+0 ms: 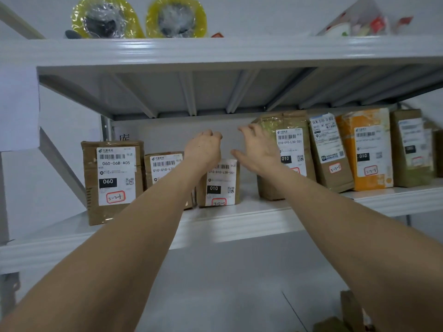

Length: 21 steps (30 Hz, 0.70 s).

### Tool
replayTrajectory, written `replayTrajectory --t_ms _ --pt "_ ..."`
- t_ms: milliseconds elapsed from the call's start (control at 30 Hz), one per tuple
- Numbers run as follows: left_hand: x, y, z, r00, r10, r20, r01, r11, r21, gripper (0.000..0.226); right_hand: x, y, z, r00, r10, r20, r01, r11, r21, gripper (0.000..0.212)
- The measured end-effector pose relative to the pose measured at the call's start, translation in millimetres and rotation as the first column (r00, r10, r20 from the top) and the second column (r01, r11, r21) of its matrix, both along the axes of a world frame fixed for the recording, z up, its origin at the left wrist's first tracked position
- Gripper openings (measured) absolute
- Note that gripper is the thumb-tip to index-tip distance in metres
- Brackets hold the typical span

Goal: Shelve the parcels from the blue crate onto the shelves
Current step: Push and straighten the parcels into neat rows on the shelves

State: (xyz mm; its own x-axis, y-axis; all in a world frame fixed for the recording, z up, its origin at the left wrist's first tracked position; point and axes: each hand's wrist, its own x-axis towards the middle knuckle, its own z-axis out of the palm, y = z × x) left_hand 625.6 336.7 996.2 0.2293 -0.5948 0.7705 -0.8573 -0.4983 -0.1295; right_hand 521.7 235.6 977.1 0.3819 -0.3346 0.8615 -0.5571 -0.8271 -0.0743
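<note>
The small parcel (pixel 221 185) stands near the shelf's (pixel 239 226) front edge, the left hand (pixel 203 149) curled and empty above it, the right hand (pixel 259 149) spread wide just beside the tall parcel (pixel 291 140), so a careless brush could tip either parcel off that edge.

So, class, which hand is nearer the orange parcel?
Right. The right hand is two parcels left of the orange parcel; the left hand is farther left.

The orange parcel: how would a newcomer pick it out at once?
Find the white metal shelf with a row of upright labelled parcels. Follow the row towards its right end. The orange parcel is the only bright one there; the parcels either side are brown.
</note>
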Motion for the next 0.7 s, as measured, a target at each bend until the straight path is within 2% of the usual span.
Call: replayTrajectory --t_ms 67,233,333,433,500,600,700 --pt "-14.9 -15.6 4.8 0.998 -0.061 -0.018 0.061 0.998 -0.006 0.049 -24.2 -16.5 10.2 0.996 -0.08 0.049 0.08 0.997 -0.005 0.069" --pt "-55.6 -52.5 19.0 0.983 -0.177 -0.052 0.173 0.982 -0.072 0.051 -71.3 -57.7 32.3 0.982 -0.186 0.038 0.185 0.982 0.033 0.084" --pt "-72.7 -75.8 26.0 0.978 -0.205 -0.028 0.199 0.97 -0.137 0.066 -93.6 -79.0 40.3 0.972 -0.227 0.051 0.227 0.974 0.011 0.09" --pt "-89.9 -97.2 34.8 0.988 -0.15 0.023 0.152 0.978 -0.139 0.085 -108.6 -96.4 43.8 0.966 -0.259 0.003 0.259 0.966 -0.015 0.094" --pt "-102.7 -109.4 40.9 0.991 -0.113 0.07 0.122 0.984 -0.13 0.09 -115.8 -106.1 44.9 0.966 -0.258 0.003 0.258 0.966 -0.016 0.093" --pt "-117.6 -124.7 47.7 0.994 -0.051 0.094 0.061 0.993 -0.105 0.084 -122.4 -119.7 44.3 0.973 -0.231 0.003 0.231 0.973 0.011 0.086" --pt "-122.3 -137.2 51.1 0.999 0.029 -0.015 -0.03 0.999 -0.037 0.066 -127.3 -126.5 42.1 0.982 -0.191 -0.002 0.19 0.978 0.091 0.07"
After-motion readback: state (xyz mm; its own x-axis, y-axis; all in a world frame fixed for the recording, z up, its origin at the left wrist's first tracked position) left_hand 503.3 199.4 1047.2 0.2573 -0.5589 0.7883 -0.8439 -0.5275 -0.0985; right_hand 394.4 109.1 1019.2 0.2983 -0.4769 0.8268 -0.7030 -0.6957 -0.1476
